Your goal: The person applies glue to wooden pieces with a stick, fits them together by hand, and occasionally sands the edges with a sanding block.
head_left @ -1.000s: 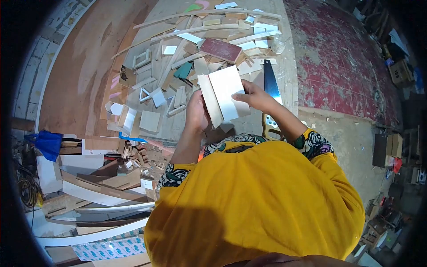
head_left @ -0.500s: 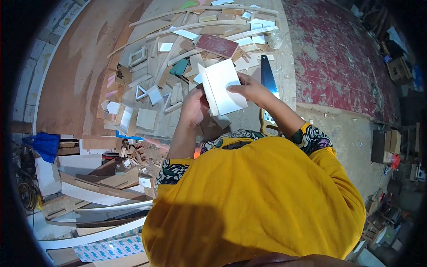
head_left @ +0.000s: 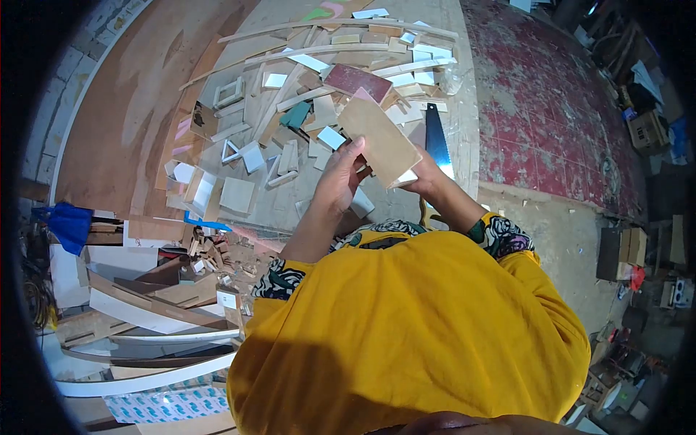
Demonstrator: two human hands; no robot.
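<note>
Brown board (head_left: 378,141), long axis upper-left to lower-right

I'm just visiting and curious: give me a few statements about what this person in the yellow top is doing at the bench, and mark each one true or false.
1. Both hands, left hand and right hand, hold the flat brown rectangular wooden panel. True.
2. The panel's white face is turned toward the camera. False: its brown face shows.
3. A hand saw with a dark blade lies on the workbench close to the right hand. True.
4. The saw is gripped in the left hand. False: it lies on the bench.
5. Many wood offcuts are scattered over the bench. True.
</note>
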